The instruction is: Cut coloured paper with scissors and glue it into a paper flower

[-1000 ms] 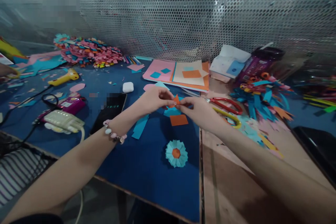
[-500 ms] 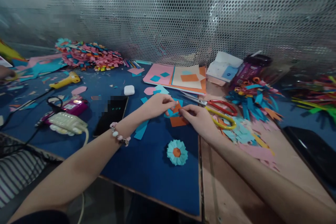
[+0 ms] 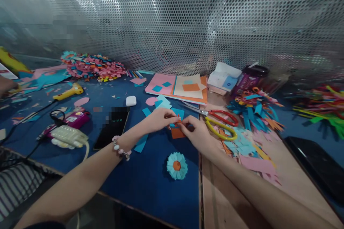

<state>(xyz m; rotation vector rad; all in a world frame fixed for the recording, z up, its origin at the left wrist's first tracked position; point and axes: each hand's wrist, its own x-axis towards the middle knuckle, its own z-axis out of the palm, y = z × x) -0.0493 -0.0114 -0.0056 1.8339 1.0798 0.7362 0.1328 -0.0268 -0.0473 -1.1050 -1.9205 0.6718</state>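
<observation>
My left hand (image 3: 158, 118) and my right hand (image 3: 196, 133) meet over the blue table top (image 3: 150, 182), fingertips pinched on a small orange paper piece (image 3: 178, 123) between them. An orange paper square (image 3: 177, 133) lies flat just under my hands. Blue paper squares (image 3: 162, 102) lie behind them. A finished blue paper flower with an orange centre (image 3: 176, 165) rests on the table nearer to me. My left wrist wears a bead bracelet (image 3: 119, 149).
Red and yellow scissors (image 3: 221, 121) lie right of my hands. A stack of pink, cream and orange sheets (image 3: 177, 86) sits behind. A phone (image 3: 111, 127), earbud case (image 3: 130, 101), glue gun (image 3: 67, 91) and cables are to the left. Paper flower piles lie left and right. A perforated metal wall stands behind.
Both hands have lowered from above the table to just over the orange square, still pinching the small orange piece. The view shifted slightly downward.
</observation>
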